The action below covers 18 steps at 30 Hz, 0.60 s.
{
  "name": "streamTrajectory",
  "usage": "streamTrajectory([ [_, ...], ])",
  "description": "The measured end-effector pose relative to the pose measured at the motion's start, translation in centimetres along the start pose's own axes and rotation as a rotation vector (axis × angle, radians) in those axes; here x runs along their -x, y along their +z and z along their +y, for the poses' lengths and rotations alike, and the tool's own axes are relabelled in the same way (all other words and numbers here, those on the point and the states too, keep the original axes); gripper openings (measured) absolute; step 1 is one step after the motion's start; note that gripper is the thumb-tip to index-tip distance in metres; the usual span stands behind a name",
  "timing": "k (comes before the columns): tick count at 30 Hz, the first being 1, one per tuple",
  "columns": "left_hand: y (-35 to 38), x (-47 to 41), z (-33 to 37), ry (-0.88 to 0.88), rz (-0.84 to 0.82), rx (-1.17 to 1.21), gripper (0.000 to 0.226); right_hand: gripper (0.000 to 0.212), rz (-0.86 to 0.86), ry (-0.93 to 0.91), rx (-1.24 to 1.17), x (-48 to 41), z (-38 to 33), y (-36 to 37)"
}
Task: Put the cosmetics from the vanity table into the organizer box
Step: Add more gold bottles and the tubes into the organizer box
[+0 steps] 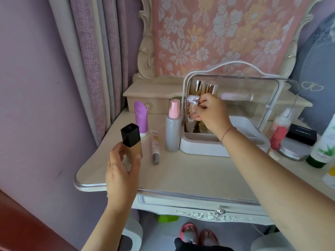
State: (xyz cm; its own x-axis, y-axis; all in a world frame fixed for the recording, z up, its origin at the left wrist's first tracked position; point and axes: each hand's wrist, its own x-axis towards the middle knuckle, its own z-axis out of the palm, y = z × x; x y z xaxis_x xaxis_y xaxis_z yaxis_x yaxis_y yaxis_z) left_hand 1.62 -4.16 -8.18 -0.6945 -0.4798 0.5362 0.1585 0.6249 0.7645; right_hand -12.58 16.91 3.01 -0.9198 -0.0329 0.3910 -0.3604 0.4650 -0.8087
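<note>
Mid-task, two items in hand at once.

Left hand, nearest the front edge of the vanity table: fingers and thumb wrapped round the lower body of a foundation bottle, black cap up, bottle upright and lifted clear of the top. Judged: queued for the box.

Just beyond it, lying flat: BB cream tube. Behind that, a purple sunscreen tube standing on its cap. A frosted spray bottle stands right against the left wall of the organizer box.

Right hand is inside the box at its left compartment, fingertips pinched on a silvery tube, seating it in front of the gold bottles already stored. Release not yet made, as far as I can tell.

Next, likely: let go, withdraw right hand, bring foundation in through the front opening.

Clearance: clear lid is raised, so entry is open from front and above. Left compartment looks crowded; right part of the tray looks empty. Spray bottle blocks a low approach from the left, so go over it. Centre of the tabletop is open; right end is cluttered with a jar, black compact, green bottle.
</note>
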Motion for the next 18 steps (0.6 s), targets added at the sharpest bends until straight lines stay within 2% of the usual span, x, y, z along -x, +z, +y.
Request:
streamTrajectory([
  [4,0.0,-0.1,0.0,-0.003,0.001,0.006,0.047,0.022,0.052,-0.041,0.039,0.1,-0.3,0.0],
  [10,0.0,-0.1,0.1,-0.006,0.006,-0.002,0.048,0.019,0.133,-0.130,0.122,-0.2,-0.5,-0.6],
  [18,0.0,-0.1,0.0,-0.017,0.006,0.019,0.045,0.017,0.106,-0.084,0.123,-0.6,-0.5,-1.1],
])
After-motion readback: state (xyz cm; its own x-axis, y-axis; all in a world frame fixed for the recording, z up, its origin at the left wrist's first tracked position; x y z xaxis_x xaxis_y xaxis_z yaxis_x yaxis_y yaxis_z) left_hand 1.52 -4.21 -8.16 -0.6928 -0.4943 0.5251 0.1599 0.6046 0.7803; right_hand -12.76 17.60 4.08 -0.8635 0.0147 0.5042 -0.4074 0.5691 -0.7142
